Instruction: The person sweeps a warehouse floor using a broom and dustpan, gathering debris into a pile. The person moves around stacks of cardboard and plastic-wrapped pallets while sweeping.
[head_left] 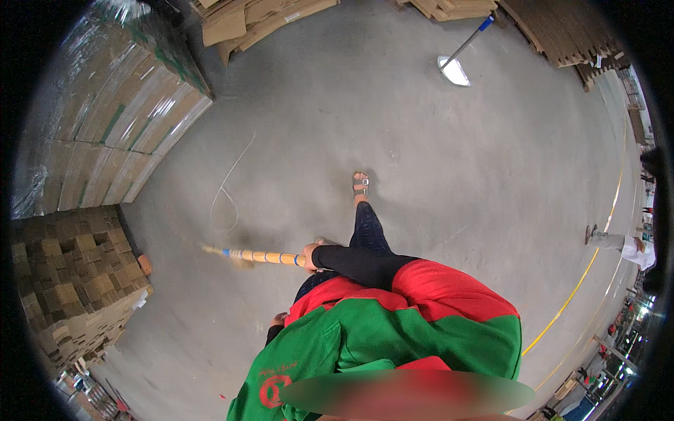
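My right hand point(311, 257) is closed around a broom point(270, 257) with a light, wood-coloured handle and blue bands. The broom points out to my left, and its bristle end is blurred close to the floor. That arm, in a black sleeve, reaches across the front of my body. Low at my left side, my left hand point(279, 320) shows only in part beside my green and red shirt, with its fingers mostly hidden. A thin white string point(223, 188) lies curled on the grey floor beyond the bristles.
Plastic-wrapped cartons point(105, 133) and stacked cardboard point(70, 274) stand at left. Flat cardboard point(263, 21) lies at the far side, and more cardboard point(562, 28) at far right. A dustpan point(455, 71) stands ahead. Near a yellow floor line point(576, 284) is another person point(621, 243).
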`<state>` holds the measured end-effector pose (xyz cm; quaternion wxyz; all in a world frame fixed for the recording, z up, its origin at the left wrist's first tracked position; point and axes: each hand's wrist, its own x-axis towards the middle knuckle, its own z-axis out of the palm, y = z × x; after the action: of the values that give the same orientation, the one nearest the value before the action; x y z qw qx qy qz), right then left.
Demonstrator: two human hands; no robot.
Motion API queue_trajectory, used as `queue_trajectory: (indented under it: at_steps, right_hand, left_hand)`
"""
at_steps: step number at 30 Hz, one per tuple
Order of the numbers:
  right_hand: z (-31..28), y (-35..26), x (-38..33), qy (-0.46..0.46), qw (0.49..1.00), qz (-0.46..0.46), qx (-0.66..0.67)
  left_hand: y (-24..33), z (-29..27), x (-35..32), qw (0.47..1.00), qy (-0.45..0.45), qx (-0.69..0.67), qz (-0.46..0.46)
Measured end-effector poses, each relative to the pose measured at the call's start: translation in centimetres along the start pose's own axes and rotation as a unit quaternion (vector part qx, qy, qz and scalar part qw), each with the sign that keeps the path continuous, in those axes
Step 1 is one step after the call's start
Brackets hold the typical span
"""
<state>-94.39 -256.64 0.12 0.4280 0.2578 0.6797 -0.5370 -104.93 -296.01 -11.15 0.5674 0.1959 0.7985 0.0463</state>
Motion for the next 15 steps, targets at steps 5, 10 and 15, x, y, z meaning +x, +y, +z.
queue_trajectory:
  at_steps: [5, 10, 15]
  right_hand:
    - [-11.0, 7.0, -4.7, 0.194, 0.958, -0.188, -0.094]
    - [-24.1, 19.0, -14.4, 0.362, 0.928, -0.083, -0.029]
    - [-39.1, 27.0, -14.1, 0.486, 0.844, 0.225, 0.029]
  left_hand:
    - [10.4, -3.9, 2.0, 0.979, 0.054, -0.172, -0.090]
    - [25.8, -6.3, 6.5, 0.979, 0.085, -0.182, -0.020]
    - [37.6, -8.0, 8.2, 0.924, 0.178, -0.324, 0.098]
